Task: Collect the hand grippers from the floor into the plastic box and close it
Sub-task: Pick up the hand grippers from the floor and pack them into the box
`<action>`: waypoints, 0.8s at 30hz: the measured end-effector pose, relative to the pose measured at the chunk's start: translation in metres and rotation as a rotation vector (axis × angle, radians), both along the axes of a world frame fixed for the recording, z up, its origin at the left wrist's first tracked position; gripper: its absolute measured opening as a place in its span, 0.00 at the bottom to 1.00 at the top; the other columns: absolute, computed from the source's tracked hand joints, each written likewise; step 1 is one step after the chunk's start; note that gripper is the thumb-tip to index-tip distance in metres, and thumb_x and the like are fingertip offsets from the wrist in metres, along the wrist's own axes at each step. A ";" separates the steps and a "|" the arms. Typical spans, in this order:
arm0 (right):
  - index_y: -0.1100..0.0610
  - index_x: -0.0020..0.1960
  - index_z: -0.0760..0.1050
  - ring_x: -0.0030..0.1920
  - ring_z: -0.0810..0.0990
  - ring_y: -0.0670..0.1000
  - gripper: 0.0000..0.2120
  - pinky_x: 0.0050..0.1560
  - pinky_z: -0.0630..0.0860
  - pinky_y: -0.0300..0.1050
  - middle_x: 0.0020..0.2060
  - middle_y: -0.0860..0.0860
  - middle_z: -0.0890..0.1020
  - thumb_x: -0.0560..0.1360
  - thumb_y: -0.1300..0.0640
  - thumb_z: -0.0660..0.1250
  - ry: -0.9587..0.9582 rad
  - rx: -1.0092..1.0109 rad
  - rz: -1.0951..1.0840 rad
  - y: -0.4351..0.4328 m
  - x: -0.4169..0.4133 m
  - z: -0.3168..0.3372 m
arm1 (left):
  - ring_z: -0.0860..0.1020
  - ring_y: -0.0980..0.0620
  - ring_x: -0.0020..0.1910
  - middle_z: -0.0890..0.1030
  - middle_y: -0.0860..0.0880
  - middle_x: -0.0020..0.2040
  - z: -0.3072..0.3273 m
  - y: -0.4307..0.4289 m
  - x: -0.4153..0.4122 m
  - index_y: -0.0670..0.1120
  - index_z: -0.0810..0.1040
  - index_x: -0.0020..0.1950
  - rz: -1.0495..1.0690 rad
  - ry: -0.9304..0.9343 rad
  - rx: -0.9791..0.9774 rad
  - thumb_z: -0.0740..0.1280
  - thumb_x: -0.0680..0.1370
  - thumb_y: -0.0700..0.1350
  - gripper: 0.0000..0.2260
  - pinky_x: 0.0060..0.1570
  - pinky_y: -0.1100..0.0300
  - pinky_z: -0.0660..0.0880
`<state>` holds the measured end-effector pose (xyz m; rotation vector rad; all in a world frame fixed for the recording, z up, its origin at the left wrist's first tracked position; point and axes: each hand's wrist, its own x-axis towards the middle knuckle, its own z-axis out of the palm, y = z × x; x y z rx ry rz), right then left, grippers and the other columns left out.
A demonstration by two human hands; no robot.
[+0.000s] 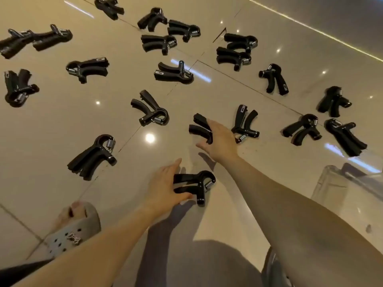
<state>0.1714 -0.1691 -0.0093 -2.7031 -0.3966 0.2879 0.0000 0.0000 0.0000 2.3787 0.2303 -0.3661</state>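
Several black hand grippers with steel springs lie scattered over the glossy beige tile floor. My left hand (163, 185) reaches to the nearest hand gripper (194, 186); its thumb touches the lower handle and its fingers stretch straight above the upper one. Farther out, my right hand (220, 139) is spread over a second hand gripper (199, 127), whose two handles stick out to the left from under the palm. The clear plastic box (339, 183) stands at the right edge, blurred and partly cut off; I see no lid.
My foot in a grey perforated clog (76, 224) stands at the lower left. More hand grippers lie close by, one at the left (91, 158), one ahead (151, 109) and one just right of my right hand (245, 123). A dark wall base (331, 13) runs across the upper right.
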 end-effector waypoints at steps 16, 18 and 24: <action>0.51 0.81 0.56 0.74 0.65 0.57 0.49 0.74 0.66 0.57 0.74 0.52 0.69 0.68 0.32 0.72 0.007 -0.058 -0.155 -0.021 -0.044 -0.026 | 0.67 0.50 0.64 0.74 0.49 0.64 -0.029 0.009 -0.031 0.47 0.68 0.76 0.046 -0.108 0.128 0.76 0.73 0.54 0.35 0.65 0.58 0.64; 0.51 0.80 0.56 0.75 0.64 0.56 0.50 0.73 0.68 0.58 0.74 0.51 0.69 0.67 0.33 0.74 0.026 0.008 -0.198 -0.027 -0.050 -0.024 | 0.66 0.52 0.60 0.72 0.49 0.59 -0.026 0.012 -0.034 0.47 0.71 0.74 0.073 -0.072 0.084 0.76 0.72 0.53 0.32 0.62 0.59 0.66; 0.52 0.81 0.55 0.75 0.63 0.56 0.53 0.75 0.64 0.57 0.76 0.52 0.67 0.66 0.40 0.80 0.009 0.189 -0.262 -0.043 -0.070 0.010 | 0.74 0.51 0.54 0.70 0.50 0.55 -0.009 0.008 -0.038 0.48 0.76 0.64 0.145 -0.055 -0.037 0.77 0.70 0.46 0.24 0.56 0.56 0.74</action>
